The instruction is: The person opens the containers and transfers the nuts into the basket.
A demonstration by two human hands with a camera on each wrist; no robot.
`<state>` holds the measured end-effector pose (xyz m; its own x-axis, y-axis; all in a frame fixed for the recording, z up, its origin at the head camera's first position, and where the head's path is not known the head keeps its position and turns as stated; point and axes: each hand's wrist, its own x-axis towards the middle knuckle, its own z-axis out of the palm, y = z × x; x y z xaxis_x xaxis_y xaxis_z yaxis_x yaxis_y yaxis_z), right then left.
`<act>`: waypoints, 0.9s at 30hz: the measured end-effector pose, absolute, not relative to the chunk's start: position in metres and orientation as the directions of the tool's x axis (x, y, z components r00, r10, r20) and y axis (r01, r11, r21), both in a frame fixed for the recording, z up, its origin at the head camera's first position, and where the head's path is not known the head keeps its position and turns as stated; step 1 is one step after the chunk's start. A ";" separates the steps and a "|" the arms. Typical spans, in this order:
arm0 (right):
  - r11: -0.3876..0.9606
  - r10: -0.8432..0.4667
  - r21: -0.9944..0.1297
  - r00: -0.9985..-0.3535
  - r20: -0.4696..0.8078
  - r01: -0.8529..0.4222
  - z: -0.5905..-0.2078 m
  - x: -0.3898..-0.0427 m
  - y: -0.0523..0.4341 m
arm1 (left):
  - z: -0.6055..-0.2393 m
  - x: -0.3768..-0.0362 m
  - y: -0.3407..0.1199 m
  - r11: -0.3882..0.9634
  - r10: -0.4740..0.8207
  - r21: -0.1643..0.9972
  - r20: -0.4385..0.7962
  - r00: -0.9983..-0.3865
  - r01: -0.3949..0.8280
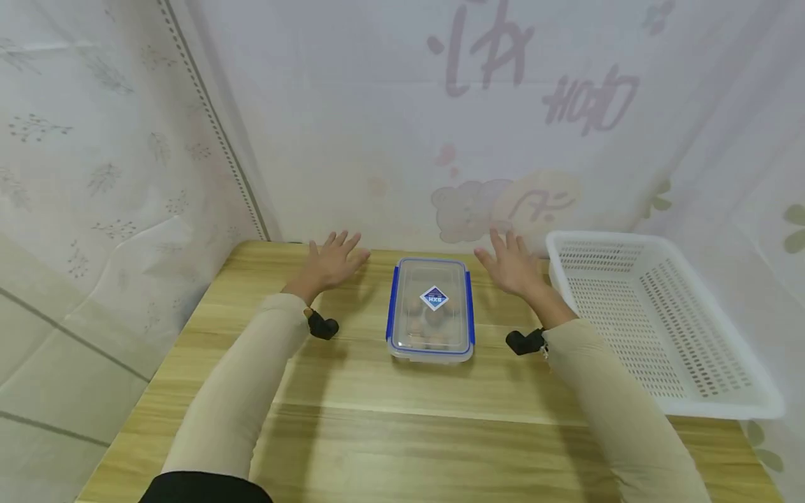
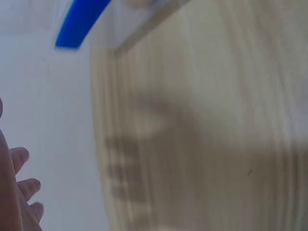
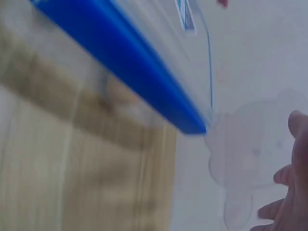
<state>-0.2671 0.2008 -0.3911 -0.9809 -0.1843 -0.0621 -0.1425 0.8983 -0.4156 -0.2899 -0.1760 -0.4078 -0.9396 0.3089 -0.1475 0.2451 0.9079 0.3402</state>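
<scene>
A clear plastic food container (image 1: 430, 307) with blue side clips and a diamond-shaped label stands on the wooden table, its lid on. Some brownish, roundish contents show dimly through the lid. To its left, my left hand (image 1: 330, 264) is held over the table with the fingers spread and nothing in it. On the other side my right hand (image 1: 511, 265) is likewise spread, near the basket's left edge, holding nothing. In the right wrist view a blue clip (image 3: 130, 62) looms close, with the right fingers (image 3: 284, 202) apart from it. The left wrist view catches the left fingertips (image 2: 29, 187).
A white perforated plastic basket (image 1: 666, 328) stands at the right of the wooden table (image 1: 402, 447), beside my right forearm. Behind the table's back edge hangs a pale printed curtain (image 1: 352, 140). Each wrist wears a black camera mount (image 1: 323, 325).
</scene>
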 end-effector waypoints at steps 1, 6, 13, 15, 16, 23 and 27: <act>0.891 -0.189 -0.429 -0.981 -0.054 -0.148 -0.394 -0.265 0.198 | -0.411 -0.288 -0.173 0.902 0.318 0.351 -0.141 -0.938 0.253; 0.820 -0.215 -0.550 -0.976 -0.040 -0.158 -0.408 -0.248 0.185 | -0.426 -0.277 -0.159 0.856 0.345 0.430 -0.059 -0.937 0.288; 0.668 -0.171 -0.741 -0.983 -0.064 -0.068 -0.430 -0.223 0.179 | -0.441 -0.253 -0.138 0.637 0.363 0.743 -0.057 -0.930 0.203; 0.645 -0.136 -0.763 -0.988 -0.079 -0.028 -0.434 -0.217 0.178 | -0.446 -0.248 -0.132 0.574 0.358 0.801 -0.062 -0.932 0.167; 0.629 -0.122 -0.777 -0.988 -0.089 -0.008 -0.437 -0.215 0.177 | -0.449 -0.245 -0.129 0.539 0.357 0.830 -0.070 -0.932 0.144; 0.514 -0.075 -0.853 -0.985 -0.155 0.095 -0.452 -0.200 0.167 | -0.461 -0.228 -0.105 0.296 0.331 0.954 -0.152 -0.931 -0.050; 0.530 -0.036 -0.843 -0.991 -0.132 0.093 -0.460 -0.195 0.160 | -0.463 -0.222 -0.092 0.297 0.254 0.951 -0.165 -0.953 -0.086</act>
<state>-0.1954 0.1601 -0.4602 -0.9906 -0.0362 -0.1321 0.0931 0.5297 -0.8430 -0.2217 -0.0924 -0.4629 -0.9529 0.2543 -0.1651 -0.0856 0.2967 0.9511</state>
